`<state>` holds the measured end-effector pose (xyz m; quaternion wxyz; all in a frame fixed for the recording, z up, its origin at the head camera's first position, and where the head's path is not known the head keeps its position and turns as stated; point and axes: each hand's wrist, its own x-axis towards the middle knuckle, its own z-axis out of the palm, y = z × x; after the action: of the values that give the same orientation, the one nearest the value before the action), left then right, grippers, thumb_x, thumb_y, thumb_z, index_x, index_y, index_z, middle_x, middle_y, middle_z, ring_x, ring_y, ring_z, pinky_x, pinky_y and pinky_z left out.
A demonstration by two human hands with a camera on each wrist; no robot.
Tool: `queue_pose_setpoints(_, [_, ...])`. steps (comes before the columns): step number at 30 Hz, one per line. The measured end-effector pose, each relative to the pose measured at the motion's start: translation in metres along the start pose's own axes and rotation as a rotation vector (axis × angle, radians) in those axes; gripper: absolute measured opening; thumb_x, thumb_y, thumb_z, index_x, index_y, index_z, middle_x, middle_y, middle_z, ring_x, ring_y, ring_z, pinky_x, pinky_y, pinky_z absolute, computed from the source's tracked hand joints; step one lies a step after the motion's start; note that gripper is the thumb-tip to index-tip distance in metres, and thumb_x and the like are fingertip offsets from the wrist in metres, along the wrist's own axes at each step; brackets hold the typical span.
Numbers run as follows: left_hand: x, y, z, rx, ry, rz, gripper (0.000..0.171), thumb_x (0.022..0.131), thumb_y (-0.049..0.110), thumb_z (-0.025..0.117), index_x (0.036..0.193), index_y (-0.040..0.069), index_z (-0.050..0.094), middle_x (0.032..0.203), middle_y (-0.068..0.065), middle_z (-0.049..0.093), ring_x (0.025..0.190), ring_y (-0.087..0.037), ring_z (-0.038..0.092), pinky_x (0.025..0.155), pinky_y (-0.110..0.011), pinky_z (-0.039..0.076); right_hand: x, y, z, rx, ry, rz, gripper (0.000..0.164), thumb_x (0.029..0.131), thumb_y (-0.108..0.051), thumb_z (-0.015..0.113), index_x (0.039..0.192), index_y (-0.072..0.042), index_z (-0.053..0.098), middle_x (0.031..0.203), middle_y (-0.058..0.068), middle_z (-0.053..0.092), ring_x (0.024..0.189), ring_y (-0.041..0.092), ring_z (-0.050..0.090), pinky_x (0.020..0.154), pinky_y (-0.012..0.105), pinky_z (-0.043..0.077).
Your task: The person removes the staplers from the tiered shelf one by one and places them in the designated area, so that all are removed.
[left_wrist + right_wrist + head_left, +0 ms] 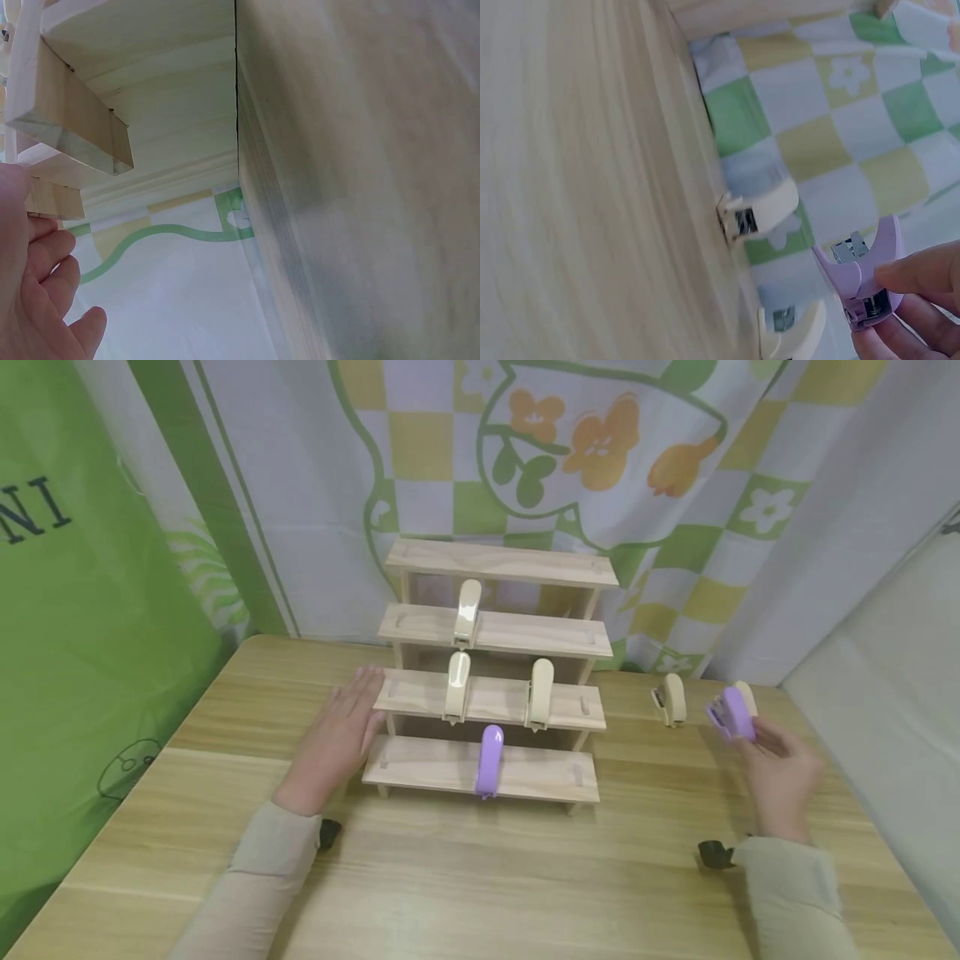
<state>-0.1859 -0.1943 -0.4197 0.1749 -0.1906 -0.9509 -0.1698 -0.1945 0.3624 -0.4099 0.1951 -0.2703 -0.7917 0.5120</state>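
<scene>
Cream stplr (pixel 748 694) mostly behind purple stplr (pixel 738 715)

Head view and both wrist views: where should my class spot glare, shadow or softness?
Head view: white glare on the highest cream stapler, faint shadow beside the left sleeve on the table; left wrist view: table grain soft, with a blurry-edged shadow; right wrist view: dimmer than the head view, table grain smeared, purple stapler in the right hand sharper.
</scene>
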Motion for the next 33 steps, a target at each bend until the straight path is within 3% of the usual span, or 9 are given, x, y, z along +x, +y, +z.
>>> queue_pose_setpoints(7, [0.0,0.001,0.0,-0.003,-0.003,-0.001,0.059,0.111,0.029,0.041,0.159,0.0,0.024,0.165,-0.018,0.025,0.153,-0.034,0.022,0.122,-0.06,0.022,0.01,0.016,-0.01,0.022,0.011,0.014,0.043,0.088,-0.003,0.076,0.13,-0.011,0.069,0.11,-0.012,0.074,0.08,-0.011,0.061,0.078,0.003,0.05])
queue_pose_setpoints(13, [-0.001,0.0,0.0,-0.01,-0.007,-0.005,0.059,0.111,0.028,0.041,0.16,0.001,0.023,0.166,-0.016,0.024,0.153,-0.033,0.021,0.123,-0.059,0.021,0.014,0.028,-0.015,0.025,0.026,-0.014,0.042,0.089,0.0,0.073,0.13,-0.008,0.068,0.088,-0.027,0.066,0.078,-0.012,0.06,0.076,0.002,0.049])
queue_pose_setpoints(24, [0.0,0.0,0.0,-0.003,0.0,-0.003,0.059,0.111,0.03,0.04,0.16,0.001,0.024,0.165,-0.017,0.025,0.153,-0.033,0.021,0.123,-0.059,0.021,0.022,0.04,-0.025,0.053,0.015,0.086,0.046,0.088,0.002,0.071,0.131,-0.013,0.068,0.098,-0.02,0.072,0.076,-0.01,0.061,0.07,0.002,0.05])
queue_pose_setpoints(33, [0.0,0.002,-0.001,-0.021,-0.003,-0.01,0.059,0.111,0.03,0.04,0.159,0.0,0.024,0.165,-0.017,0.025,0.153,-0.034,0.022,0.122,-0.06,0.021,0.026,0.047,-0.032,0.116,0.031,0.14,0.047,0.087,0.004,0.068,0.13,-0.014,0.069,0.089,-0.023,0.07,0.074,-0.009,0.062,0.068,0.002,0.05])
